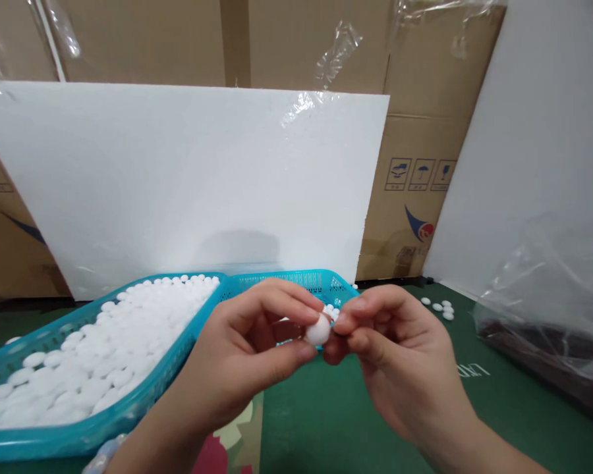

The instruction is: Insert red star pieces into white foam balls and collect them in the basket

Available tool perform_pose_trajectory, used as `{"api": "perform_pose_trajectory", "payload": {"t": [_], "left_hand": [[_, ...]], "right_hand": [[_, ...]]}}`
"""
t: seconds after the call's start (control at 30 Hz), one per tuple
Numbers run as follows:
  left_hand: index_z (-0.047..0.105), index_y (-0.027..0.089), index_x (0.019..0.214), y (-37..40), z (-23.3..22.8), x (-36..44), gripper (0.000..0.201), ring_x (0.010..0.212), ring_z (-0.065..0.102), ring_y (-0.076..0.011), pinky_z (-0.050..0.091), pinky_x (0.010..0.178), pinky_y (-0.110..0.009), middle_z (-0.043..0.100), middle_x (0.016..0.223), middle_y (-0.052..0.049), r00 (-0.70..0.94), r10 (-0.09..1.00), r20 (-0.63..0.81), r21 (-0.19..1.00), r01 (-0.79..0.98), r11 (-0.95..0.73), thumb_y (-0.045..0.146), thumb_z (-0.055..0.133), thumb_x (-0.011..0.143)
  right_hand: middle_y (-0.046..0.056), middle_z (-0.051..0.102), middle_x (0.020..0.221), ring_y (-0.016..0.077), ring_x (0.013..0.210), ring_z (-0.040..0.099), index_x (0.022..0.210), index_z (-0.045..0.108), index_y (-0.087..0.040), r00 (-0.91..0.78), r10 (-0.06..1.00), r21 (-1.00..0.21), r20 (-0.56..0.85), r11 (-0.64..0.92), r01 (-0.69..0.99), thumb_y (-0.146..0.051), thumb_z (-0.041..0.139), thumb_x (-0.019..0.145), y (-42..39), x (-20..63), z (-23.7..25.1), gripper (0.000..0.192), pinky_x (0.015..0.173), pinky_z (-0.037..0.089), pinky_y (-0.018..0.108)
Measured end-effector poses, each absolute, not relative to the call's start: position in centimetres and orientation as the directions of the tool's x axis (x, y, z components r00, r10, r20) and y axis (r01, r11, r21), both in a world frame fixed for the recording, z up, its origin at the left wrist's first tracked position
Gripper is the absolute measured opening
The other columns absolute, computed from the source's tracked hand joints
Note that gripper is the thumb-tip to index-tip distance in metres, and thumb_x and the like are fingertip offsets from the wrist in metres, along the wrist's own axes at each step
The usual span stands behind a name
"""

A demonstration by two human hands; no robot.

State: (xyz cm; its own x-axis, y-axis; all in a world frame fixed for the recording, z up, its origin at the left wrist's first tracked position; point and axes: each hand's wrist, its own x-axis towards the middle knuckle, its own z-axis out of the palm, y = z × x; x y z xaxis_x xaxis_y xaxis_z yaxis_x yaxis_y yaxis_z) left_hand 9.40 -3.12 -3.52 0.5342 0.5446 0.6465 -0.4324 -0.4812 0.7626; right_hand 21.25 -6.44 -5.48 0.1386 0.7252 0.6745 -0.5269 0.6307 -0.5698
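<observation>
- Above the green table (326,421), one white piece (318,330) sits pinched between my left hand (242,359) and right hand (400,362), fingertips together.
- Two blue baskets (143,395); four loose pieces (439,307) lie well right.

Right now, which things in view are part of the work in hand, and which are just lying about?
In hand:
- white round piece, pinched between left hand and right hand
- teal basket full of the same white pieces
- second teal basket behind the hands

Lying about:
- loose white pieces on the green mat
- white foam board
- cardboard boxes
- clear plastic bag
</observation>
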Motion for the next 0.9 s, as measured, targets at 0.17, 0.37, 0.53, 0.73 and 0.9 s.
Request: {"api": "perform_pose_trajectory", "payload": {"t": [0.17,0.37,0.53,0.73,0.9], "left_hand": [[0.059,0.024,0.066,-3.1,-3.6,9.4,0.025,0.066,0.050,-0.0066,0.046,0.055,-0.010,0.054,0.071,0.004,0.544,0.514,0.663,0.747,-0.434,-0.504,0.001,0.053,0.058],[0.058,0.025,0.068,-3.2,-3.5,9.2,0.023,0.066,0.049,-0.0054,0.045,0.056,-0.009,0.053,0.073,0.005,0.547,0.496,0.674,0.730,-0.392,-0.560,0.004,0.055,0.059],[0.058,0.026,0.069,-3.6,-3.4,9.3,0.023,0.067,0.049,-0.0051,0.045,0.058,-0.008,0.053,0.073,0.006,0.539,0.483,0.689,0.713,-0.389,-0.583,0.005,0.054,0.060],[0.059,0.026,0.067,-3.7,-3.3,8.9,0.024,0.064,0.051,-0.0074,0.046,0.055,-0.011,0.054,0.069,0.004,0.500,0.466,0.730,0.646,-0.280,-0.710,0.005,0.057,0.057],[0.059,0.024,0.071,-4.2,-2.8,8.4,0.025,0.059,0.053,-0.0090,0.047,0.048,-0.013,0.055,0.061,0.002,0.510,0.319,0.799,0.455,-0.165,-0.875,0.004,0.056,0.057]], "right_hand": [[-0.007,0.061,0.055,0.0068,0.049,0.057,0.059,0.059,-0.022,0.094,0.735,-0.577,0.671,0.598,-0.557,-0.012,0.064,0.055,-6.5,21.5,-5.5,0.013,0.046,0.048,0.011],[-0.008,0.061,0.056,0.0056,0.050,0.057,0.060,0.058,-0.023,0.050,0.721,-0.562,0.691,0.580,-0.590,-0.012,0.063,0.056,-6.8,21.5,-5.6,0.012,0.049,0.048,0.010],[-0.007,0.060,0.055,0.0062,0.049,0.057,0.059,0.058,-0.023,0.068,0.724,-0.570,0.686,0.593,-0.568,-0.012,0.064,0.055,-7.1,21.3,-5.3,0.013,0.047,0.048,0.010],[-0.007,0.060,0.055,0.0053,0.048,0.056,0.060,0.059,-0.022,0.065,0.715,-0.572,0.696,0.608,-0.551,-0.009,0.062,0.057,-7.2,21.4,-5.2,0.014,0.047,0.047,0.010],[-0.007,0.057,0.055,0.0033,0.050,0.054,0.063,0.060,-0.021,0.019,0.687,-0.612,0.727,0.660,-0.435,0.005,0.055,0.055,-7.6,21.7,-5.1,0.028,0.049,0.045,0.007]]}}
